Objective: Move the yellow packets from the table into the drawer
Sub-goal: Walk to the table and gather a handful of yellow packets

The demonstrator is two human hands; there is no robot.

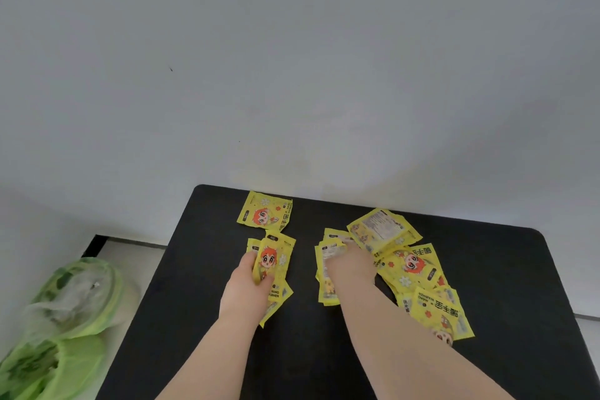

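Several yellow packets with a red-haired cartoon figure lie on a black table. My left hand grips a small bunch of packets left of the middle. My right hand holds a stack of packets, fingers curled over its top edge. One single packet lies flat near the table's far edge. A loose heap of packets spreads to the right of my right forearm. No drawer is in view.
A pale wall rises directly behind the table. On the floor to the left stands a bin lined with a green plastic bag. Light floor tiles show past the table's left and right edges.
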